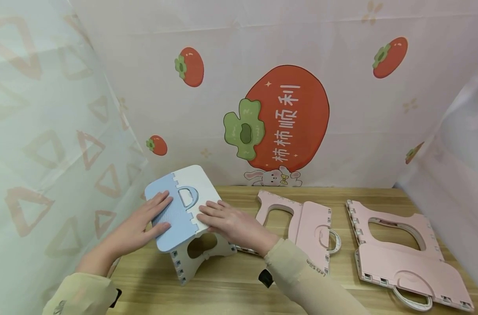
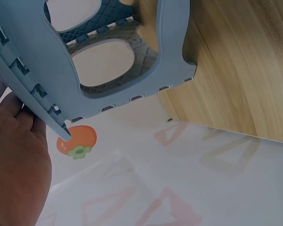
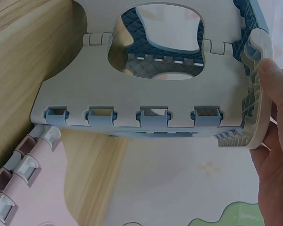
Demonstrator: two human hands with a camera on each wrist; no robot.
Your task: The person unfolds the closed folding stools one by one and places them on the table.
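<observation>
A blue-and-white folding step stool stands unfolded on the table's left part, its seat tilted in the head view. My left hand lies on the blue half of the seat, fingers and thumb spread over the surface. On the white half rests my right hand, fingers nearly straight. The right wrist view shows that hand's thumb at the seat's rim. Between the hands is the blue-rimmed handle. Below the seat, the left wrist view shows a blue leg panel spread out.
Two pink folding stools lie flattened on the wooden table: one right of my right hand, another at the far right. Their loop handles stick out. A persimmon-printed cloth hangs behind and at both sides.
</observation>
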